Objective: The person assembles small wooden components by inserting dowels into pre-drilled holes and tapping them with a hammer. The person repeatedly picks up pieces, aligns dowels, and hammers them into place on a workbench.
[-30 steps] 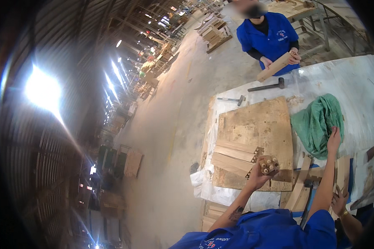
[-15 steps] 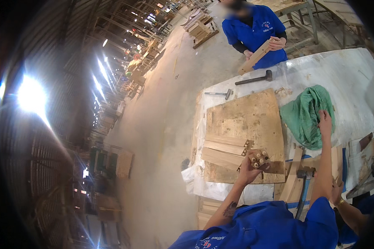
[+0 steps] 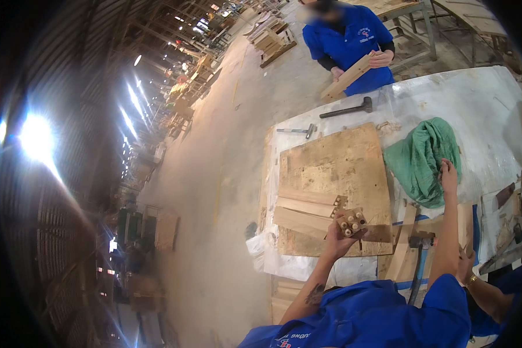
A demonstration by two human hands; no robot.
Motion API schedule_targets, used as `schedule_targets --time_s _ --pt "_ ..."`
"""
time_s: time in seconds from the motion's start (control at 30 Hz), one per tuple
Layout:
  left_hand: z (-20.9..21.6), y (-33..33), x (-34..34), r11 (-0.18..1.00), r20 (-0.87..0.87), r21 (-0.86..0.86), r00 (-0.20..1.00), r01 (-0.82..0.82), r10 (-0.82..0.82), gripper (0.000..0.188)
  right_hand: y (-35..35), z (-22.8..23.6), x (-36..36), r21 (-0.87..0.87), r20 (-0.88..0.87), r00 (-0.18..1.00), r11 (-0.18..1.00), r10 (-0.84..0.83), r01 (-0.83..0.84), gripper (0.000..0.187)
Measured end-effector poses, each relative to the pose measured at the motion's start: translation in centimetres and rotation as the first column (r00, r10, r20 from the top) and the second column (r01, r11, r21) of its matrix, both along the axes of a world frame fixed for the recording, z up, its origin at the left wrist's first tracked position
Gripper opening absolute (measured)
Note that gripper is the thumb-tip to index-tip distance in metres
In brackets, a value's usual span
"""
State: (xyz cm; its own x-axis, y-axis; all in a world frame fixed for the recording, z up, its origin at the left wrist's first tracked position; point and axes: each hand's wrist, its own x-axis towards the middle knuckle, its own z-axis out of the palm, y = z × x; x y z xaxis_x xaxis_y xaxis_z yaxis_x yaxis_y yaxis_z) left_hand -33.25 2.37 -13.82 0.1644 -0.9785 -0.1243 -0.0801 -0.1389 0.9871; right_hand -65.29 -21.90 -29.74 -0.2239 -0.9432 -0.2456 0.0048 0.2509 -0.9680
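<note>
My left hand (image 3: 334, 241) is closed around a wooden piece (image 3: 359, 212) whose end faces up, with several round pale dowels (image 3: 347, 225) standing in it. It is held over the near part of a plywood board (image 3: 336, 168). My right hand (image 3: 449, 178) is at the right side of a crumpled green sack (image 3: 417, 156), fingertips drawn together against the cloth. Whether they pinch a small thing or the cloth cannot be made out. Beside my left hand, several light wooden slats (image 3: 301, 210) lie on the board, their ends cut with holes.
A black mallet (image 3: 348, 108) and a small metal hammer (image 3: 298, 131) lie beyond the board. Another hammer (image 3: 419, 261) rests near my right forearm, by wooden strips (image 3: 403, 243). A co-worker (image 3: 354, 52) across the table holds a wooden piece; another person's hand (image 3: 465, 267) is at right.
The whole view has shifted slightly, moving things a little left. My left hand still grips the wooden piece, and my right hand stays at the green sack.
</note>
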Motion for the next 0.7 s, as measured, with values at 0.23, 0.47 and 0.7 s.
schedule_targets --time_s 0.23,0.47,0.7 --pt "-0.3 0.7 0.4 0.999 0.066 -0.035 0.998 -0.013 0.015 0.056 0.1 1.3 0.9 -0.002 -0.687 0.672 0.924 0.277 -0.382 0.036" --pt "-0.3 0.1 0.7 1.000 -0.061 -0.021 0.998 0.010 -0.011 0.063 -1.1 2.1 -0.5 -0.081 -0.577 0.789 0.946 0.212 -0.313 0.021" --pt "-0.1 -0.7 0.7 0.989 -0.009 -0.102 0.994 0.104 -0.106 0.063 -1.7 4.6 0.0 -0.219 -0.634 0.773 0.953 0.026 -0.212 0.024"
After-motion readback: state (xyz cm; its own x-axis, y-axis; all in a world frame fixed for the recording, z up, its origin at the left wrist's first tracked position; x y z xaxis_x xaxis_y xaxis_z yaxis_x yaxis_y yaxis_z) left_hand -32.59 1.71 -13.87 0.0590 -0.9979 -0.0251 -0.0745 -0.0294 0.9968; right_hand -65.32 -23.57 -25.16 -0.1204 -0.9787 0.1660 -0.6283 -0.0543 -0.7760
